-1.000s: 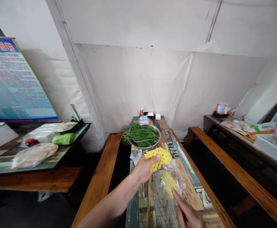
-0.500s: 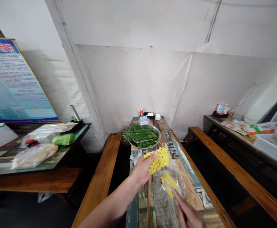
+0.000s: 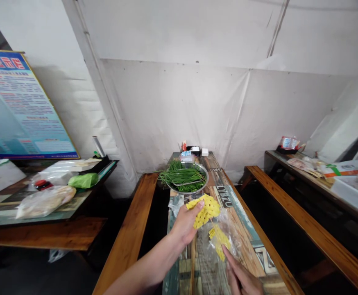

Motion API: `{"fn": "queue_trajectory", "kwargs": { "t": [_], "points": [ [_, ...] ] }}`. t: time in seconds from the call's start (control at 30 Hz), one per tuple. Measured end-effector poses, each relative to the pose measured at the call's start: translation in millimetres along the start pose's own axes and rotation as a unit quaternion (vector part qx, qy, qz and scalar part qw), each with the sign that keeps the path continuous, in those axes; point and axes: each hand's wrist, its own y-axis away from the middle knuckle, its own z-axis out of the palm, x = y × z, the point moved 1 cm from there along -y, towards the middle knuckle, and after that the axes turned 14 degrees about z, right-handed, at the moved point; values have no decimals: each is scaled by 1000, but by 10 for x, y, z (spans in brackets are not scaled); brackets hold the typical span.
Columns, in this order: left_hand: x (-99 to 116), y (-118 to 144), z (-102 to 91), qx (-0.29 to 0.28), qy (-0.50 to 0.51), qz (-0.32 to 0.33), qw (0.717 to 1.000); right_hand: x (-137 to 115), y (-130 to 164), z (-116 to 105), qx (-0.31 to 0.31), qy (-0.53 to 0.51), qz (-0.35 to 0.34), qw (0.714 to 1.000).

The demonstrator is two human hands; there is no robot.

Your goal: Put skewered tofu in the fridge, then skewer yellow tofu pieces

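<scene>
Over the table, my left hand [image 3: 185, 223] grips a bundle of yellow, hole-dotted sheets [image 3: 208, 211] with the thumb on top. They look like a soft, thin food, but their exact kind is unclear. A thin wooden skewer [image 3: 212, 223] runs from the lower edge of the sheets down toward my right hand [image 3: 242, 272], whose fingers are closed around its lower part, mostly hidden. Beneath, more yellow pieces [image 3: 220, 241] lie in a clear plastic bag [image 3: 234, 239], close to my right fingertips. Beyond my hands, a metal bowl [image 3: 206, 180] holds long green chives [image 3: 182, 175].
Several thin sticks [image 3: 193, 262] lie along the table [image 3: 208, 270]. Wooden benches [image 3: 136, 229] flank it. A side table on the left carries bagged food [image 3: 45, 200] and a green bag [image 3: 83, 180]; another on the right carries a white box [image 3: 354, 194].
The yellow sheets and my left hand sit slightly lower in view. The whole scene has shifted a little with my head. Both hands keep their grip.
</scene>
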Motion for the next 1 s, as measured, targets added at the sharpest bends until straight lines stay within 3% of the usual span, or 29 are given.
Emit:
{"fn": "queue_trajectory", "kwargs": {
  "t": [0.27, 0.4, 0.47, 0.57, 0.63, 0.67, 0.73, 1.0],
  "points": [
    [-26, 9, 15, 56, 0, 21, 998, 55, 42, 66, -26, -54, 36, 998],
    [-66, -13, 2, 82, -13, 35, 996, -6, 69, 83, -61, -132, 156, 977],
    [-89, -29, -13, 93, -12, 33, 995, -35, 58, 61, -123, -203, 264, 935],
    [-123, -59, -42, 107, -16, 38, 993, -69, 8, -4, -247, -329, 398, 820],
    [-143, -78, -61, 112, -21, 43, 993, -82, -31, -40, -302, -382, 429, 761],
    [-150, -85, -70, 114, -22, 42, 992, -84, -42, -47, -310, -394, 430, 750],
    [-160, -91, -82, 113, -16, 33, 993, -73, -37, -28, -297, -398, 426, 757],
    [-132, -50, -71, 124, 7, 26, 992, 75, 134, 143, -199, -320, 391, 840]
  ]
}}
